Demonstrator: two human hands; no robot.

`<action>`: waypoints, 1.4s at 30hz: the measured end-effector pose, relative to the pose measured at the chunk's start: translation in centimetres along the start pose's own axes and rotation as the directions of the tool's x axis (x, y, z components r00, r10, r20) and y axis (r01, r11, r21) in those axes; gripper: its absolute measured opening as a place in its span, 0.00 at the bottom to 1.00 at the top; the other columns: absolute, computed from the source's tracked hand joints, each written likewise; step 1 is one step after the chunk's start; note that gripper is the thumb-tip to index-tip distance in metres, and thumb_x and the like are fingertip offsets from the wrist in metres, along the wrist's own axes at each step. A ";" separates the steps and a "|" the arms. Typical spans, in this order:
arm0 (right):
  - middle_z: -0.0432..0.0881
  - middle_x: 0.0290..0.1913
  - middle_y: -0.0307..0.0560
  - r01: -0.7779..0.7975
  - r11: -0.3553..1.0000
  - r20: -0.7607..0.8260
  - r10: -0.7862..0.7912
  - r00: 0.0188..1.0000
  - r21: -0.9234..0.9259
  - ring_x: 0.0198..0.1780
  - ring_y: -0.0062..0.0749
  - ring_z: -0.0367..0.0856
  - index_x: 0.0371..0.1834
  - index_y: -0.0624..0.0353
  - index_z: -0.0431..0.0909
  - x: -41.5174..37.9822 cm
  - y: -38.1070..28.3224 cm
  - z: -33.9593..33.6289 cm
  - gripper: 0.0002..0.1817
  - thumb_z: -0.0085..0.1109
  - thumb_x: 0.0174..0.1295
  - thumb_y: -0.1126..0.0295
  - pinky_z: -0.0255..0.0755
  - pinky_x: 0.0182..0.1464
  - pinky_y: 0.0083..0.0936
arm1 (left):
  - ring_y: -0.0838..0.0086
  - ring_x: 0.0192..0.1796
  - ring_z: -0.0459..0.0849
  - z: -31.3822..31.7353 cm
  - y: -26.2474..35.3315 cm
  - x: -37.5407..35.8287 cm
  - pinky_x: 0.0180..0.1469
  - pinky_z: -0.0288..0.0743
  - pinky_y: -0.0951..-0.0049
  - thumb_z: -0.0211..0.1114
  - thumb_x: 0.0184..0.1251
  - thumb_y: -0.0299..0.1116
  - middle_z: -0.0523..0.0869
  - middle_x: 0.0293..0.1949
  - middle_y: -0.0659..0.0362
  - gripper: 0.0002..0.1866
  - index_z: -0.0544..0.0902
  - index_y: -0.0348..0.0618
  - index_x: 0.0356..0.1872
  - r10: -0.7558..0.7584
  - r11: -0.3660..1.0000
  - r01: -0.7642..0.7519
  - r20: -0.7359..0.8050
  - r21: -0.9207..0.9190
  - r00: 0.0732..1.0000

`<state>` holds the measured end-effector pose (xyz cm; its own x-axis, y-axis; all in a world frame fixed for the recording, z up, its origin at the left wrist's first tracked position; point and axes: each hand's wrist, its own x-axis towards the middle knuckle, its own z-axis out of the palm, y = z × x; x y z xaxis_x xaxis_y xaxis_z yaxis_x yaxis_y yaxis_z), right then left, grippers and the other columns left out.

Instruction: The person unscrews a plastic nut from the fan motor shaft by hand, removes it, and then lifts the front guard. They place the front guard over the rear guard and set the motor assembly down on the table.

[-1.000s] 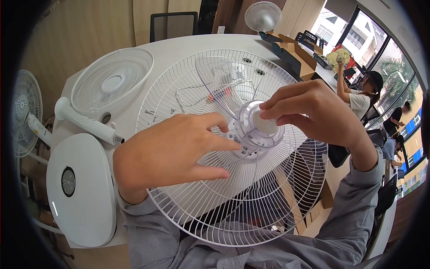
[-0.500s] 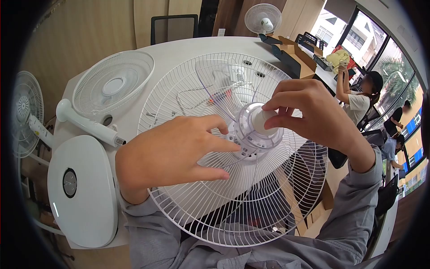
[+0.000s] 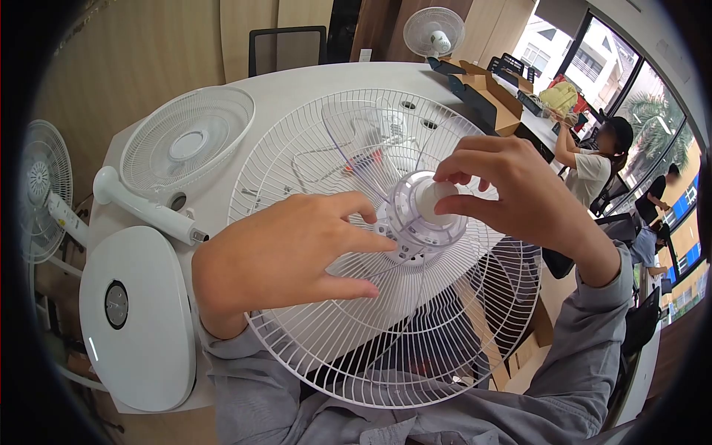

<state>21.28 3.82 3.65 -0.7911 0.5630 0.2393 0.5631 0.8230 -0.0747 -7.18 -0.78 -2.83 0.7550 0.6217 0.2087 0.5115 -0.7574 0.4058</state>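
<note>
Head view: the right hand [image 3: 519, 191] narrows thumb and fingertips on a round white plastic cap [image 3: 428, 199], hiding its right edge, at the centre of a clear plastic fan hub [image 3: 405, 221]. The left hand [image 3: 282, 252], spread wide, covers part of a round white wire grille [image 3: 384, 406]; whether its fingertips touch the hub, I cannot tell. Transparent blades [image 3: 339, 142] barely show.

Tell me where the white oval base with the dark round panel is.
The white oval base is at the lower left of the head view, left of the person's left hand and just below the white plastic tube with the rounded end.
</note>
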 end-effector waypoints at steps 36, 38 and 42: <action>0.84 0.66 0.50 0.046 0.999 0.125 -0.044 0.991 -0.016 0.72 0.50 0.77 0.69 0.54 0.81 -0.6 0.1 0.3 0.31 0.79 0.61 0.70 0.72 0.75 0.48 | 0.55 0.55 0.91 -0.2 0.2 -0.1 0.57 0.86 0.60 0.78 0.67 0.55 0.86 0.62 0.46 0.28 0.91 0.51 0.63 -0.015 1.000 0.015 0.011 -0.006 1.000; 0.83 0.66 0.50 0.198 0.980 0.102 -0.195 0.976 -0.021 0.72 0.49 0.78 0.70 0.54 0.80 -0.8 0.5 -0.3 0.29 0.76 0.65 0.65 0.72 0.74 0.47 | 0.56 0.55 0.91 -0.2 0.2 -0.1 0.58 0.85 0.60 0.78 0.67 0.55 0.86 0.62 0.46 0.28 0.92 0.51 0.62 -0.019 1.000 0.019 0.013 -0.007 1.000; 0.85 0.64 0.50 0.099 0.995 -0.018 -0.099 0.995 0.012 0.70 0.49 0.79 0.68 0.55 0.81 -0.7 -0.3 -0.6 0.28 0.76 0.66 0.60 0.73 0.72 0.45 | 0.55 0.55 0.91 -0.3 0.2 0.0 0.58 0.85 0.60 0.78 0.66 0.54 0.86 0.62 0.45 0.28 0.92 0.51 0.62 -0.022 1.000 0.022 0.016 -0.018 1.000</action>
<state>21.81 3.17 4.11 -0.8386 0.4773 0.2625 0.4790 0.8756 -0.0620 -7.19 -0.90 -2.50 0.7502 0.6348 0.1853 0.5208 -0.7398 0.4260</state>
